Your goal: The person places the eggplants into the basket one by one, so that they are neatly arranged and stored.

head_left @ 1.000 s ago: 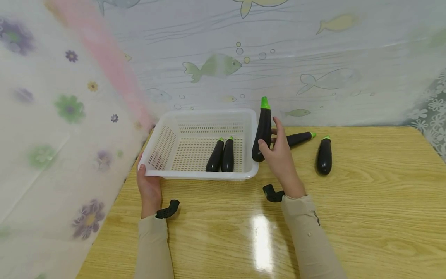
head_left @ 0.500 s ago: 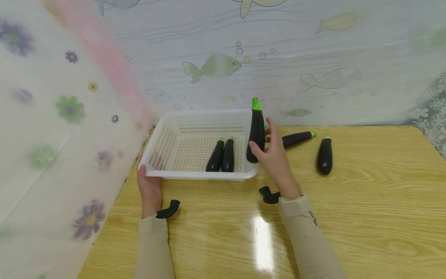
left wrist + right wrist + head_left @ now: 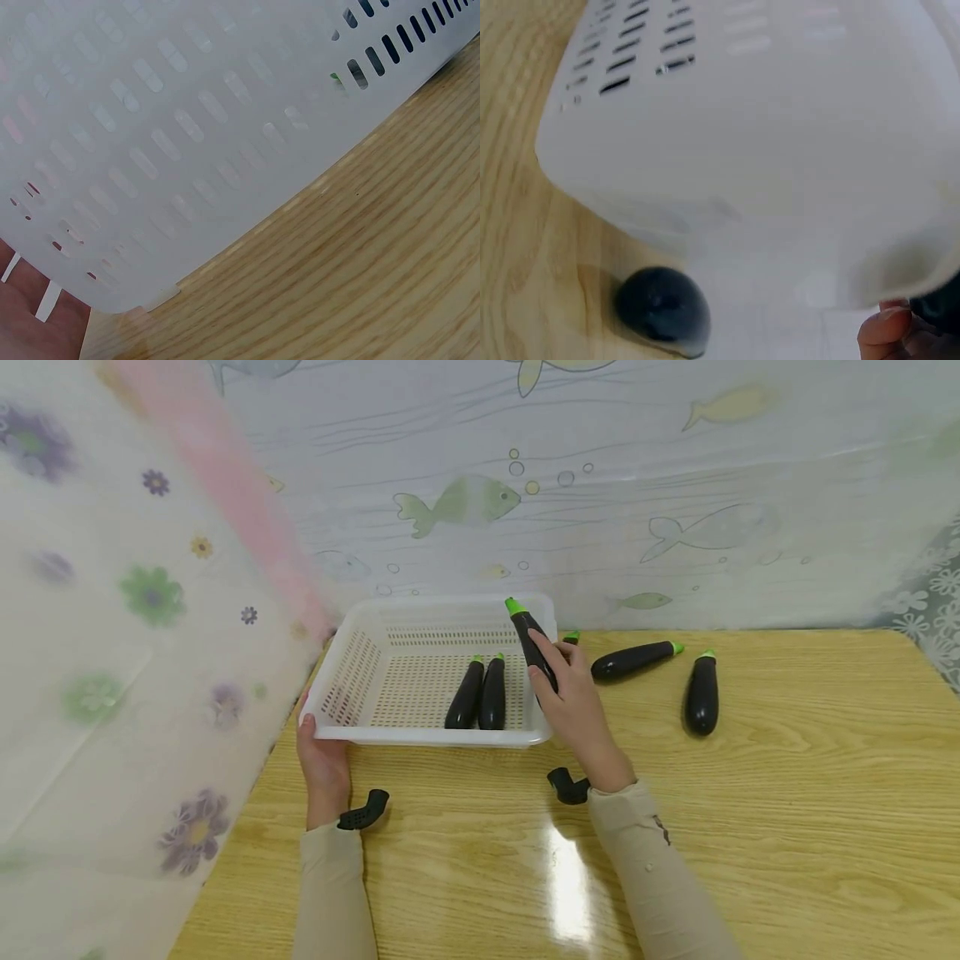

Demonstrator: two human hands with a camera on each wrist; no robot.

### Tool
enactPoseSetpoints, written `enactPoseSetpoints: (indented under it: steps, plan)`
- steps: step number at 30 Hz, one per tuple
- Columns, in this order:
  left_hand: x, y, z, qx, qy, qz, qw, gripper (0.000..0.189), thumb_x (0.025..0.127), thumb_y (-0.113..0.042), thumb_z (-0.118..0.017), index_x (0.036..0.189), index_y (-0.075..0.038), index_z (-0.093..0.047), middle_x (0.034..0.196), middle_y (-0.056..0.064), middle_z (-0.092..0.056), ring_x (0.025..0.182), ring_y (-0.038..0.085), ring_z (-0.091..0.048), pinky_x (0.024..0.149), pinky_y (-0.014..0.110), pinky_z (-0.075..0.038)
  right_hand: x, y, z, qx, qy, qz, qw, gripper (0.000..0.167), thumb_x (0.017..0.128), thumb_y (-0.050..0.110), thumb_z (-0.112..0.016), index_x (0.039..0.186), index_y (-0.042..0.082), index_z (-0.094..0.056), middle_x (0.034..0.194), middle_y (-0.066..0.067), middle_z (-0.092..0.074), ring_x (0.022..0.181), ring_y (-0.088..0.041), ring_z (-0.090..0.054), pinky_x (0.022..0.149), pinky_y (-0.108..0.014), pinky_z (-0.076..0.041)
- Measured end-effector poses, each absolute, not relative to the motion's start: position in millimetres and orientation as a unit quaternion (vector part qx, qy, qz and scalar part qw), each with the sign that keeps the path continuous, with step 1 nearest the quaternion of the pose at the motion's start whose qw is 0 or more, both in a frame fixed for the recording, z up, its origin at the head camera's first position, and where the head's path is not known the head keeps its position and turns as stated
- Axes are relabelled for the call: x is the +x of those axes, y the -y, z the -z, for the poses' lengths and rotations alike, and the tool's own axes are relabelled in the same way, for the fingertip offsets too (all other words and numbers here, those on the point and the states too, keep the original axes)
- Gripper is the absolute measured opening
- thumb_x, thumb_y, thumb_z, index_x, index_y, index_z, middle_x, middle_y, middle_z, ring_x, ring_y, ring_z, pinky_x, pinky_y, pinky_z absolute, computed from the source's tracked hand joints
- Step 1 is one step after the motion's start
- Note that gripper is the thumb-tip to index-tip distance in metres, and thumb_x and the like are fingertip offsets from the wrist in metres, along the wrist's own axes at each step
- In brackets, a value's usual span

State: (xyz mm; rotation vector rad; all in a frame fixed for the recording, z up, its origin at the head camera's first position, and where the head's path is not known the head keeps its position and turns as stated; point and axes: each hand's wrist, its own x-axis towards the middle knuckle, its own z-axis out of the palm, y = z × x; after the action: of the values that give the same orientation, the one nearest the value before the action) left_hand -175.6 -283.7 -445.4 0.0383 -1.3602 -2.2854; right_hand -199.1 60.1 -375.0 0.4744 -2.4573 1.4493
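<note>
My right hand (image 3: 576,706) grips a dark eggplant (image 3: 531,639) with a green stem, tilted over the right rim of a white plastic basket (image 3: 420,737). Its lower end is hidden by the hand. Two more eggplants, one (image 3: 464,697) leaning beside the other (image 3: 492,695), lie inside the basket at its right. At the basket's front left corner, my left hand (image 3: 325,770) holds the rim, thumb on top. In the left wrist view, fingers (image 3: 37,307) show beside the slotted basket wall (image 3: 225,172). The right wrist view has the basket's outer wall (image 3: 742,150) and fingertips at the lower right.
Right of the basket, one eggplant (image 3: 633,661) lies sideways and another (image 3: 702,695) points away on the wooden table (image 3: 810,793). A green stem (image 3: 572,637) pokes out behind my right hand. A patterned sheet (image 3: 600,543) hangs behind the table.
My right hand has moved left with the eggplant, from beside the basket to over its right rim, and the eggplant's stem now tips left. The left hand stays put.
</note>
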Motion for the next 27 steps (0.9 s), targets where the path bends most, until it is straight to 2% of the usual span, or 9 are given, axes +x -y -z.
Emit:
enactPoseSetpoints:
  steps: [4, 10, 18, 24, 27]
  plan:
    - [-175.8, 283.3, 446.0, 0.025, 0.487, 0.839, 0.241, 0.054, 0.087, -0.036, -0.049, 0.137, -0.020, -0.034, 0.138, 0.007, -0.035, 0.124, 0.024, -0.033, 0.099, 0.040, -0.024, -198.8, -56.6, 375.7, 0.163, 0.841, -0.498, 0.133, 0.043, 0.095, 0.027, -0.035, 0.138, 0.032, -0.031, 0.132, -0.013, -0.031, 0.113, -0.028, -0.036, 0.083, -0.047, -0.036]
    - [-176.2, 283.1, 446.7, 0.021, 0.475, 0.845, 0.244, 0.056, 0.087, -0.035, -0.050, 0.137, -0.017, -0.033, 0.137, 0.008, -0.035, 0.125, 0.024, -0.032, 0.100, 0.038, -0.025, -197.8, -55.7, 373.6, 0.140, 0.841, -0.508, 0.123, 0.051, 0.091, 0.017, -0.033, 0.139, 0.035, -0.028, 0.134, -0.010, -0.032, 0.120, -0.027, -0.031, 0.085, -0.049, -0.033]
    - [-175.7, 283.5, 446.5, 0.007, 0.490, 0.838, 0.240, 0.054, 0.088, -0.036, -0.048, 0.137, -0.020, -0.033, 0.137, 0.008, -0.036, 0.125, 0.027, -0.033, 0.099, 0.042, -0.025, -195.2, -54.7, 367.9, 0.154, 0.837, -0.514, 0.109, 0.037, 0.095, 0.022, -0.032, 0.129, 0.029, -0.046, 0.138, -0.011, -0.025, 0.128, -0.026, -0.020, 0.092, -0.050, -0.028]
    - [-175.0, 282.9, 445.0, -0.002, 0.503, 0.832, 0.235, 0.051, 0.088, -0.036, -0.045, 0.137, -0.023, -0.034, 0.138, 0.006, -0.035, 0.125, 0.027, -0.032, 0.099, 0.044, -0.024, -194.8, -54.1, 368.6, 0.159, 0.839, -0.514, 0.083, 0.040, 0.095, 0.033, -0.036, 0.135, 0.029, -0.037, 0.141, -0.012, -0.019, 0.126, -0.031, -0.026, 0.092, -0.052, -0.030]
    - [-174.8, 282.3, 445.1, 0.007, 0.496, 0.836, 0.235, 0.054, 0.088, -0.036, -0.045, 0.139, -0.020, -0.031, 0.138, 0.007, -0.036, 0.125, 0.027, -0.032, 0.099, 0.043, -0.024, -194.7, -52.7, 370.3, 0.160, 0.851, -0.491, 0.092, 0.043, 0.093, 0.033, -0.043, 0.135, 0.027, -0.038, 0.140, -0.016, -0.021, 0.121, -0.034, -0.034, 0.089, -0.053, -0.033]
